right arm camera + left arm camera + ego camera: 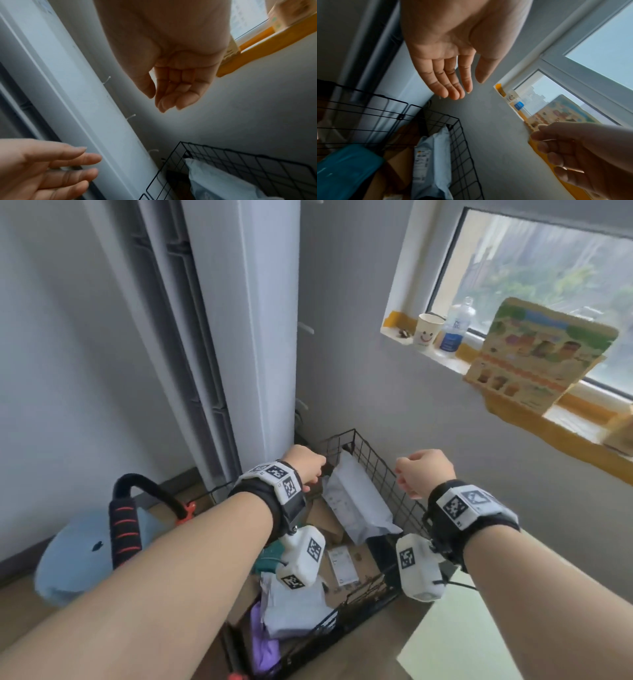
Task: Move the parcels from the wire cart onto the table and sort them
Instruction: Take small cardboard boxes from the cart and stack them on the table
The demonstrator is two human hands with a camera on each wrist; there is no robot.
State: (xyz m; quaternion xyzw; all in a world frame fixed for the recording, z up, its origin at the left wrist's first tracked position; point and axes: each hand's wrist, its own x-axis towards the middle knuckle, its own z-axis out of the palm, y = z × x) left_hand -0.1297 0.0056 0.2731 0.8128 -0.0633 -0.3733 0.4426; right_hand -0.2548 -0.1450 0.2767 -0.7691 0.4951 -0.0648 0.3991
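Both hands are hovering above the black wire-grid cart, neither touching anything. The left hand is holding its fingers nearly straight and relaxed, empty. The right hand is hanging with fingers loosely curled, also empty. Parcels are lying piled inside the cart: a long grey plastic mailer bag leaning against the far wire wall, brown cardboard boxes beneath it, a purple soft packet at the near end. A smiley-face paper cup is sitting on the windowsill.
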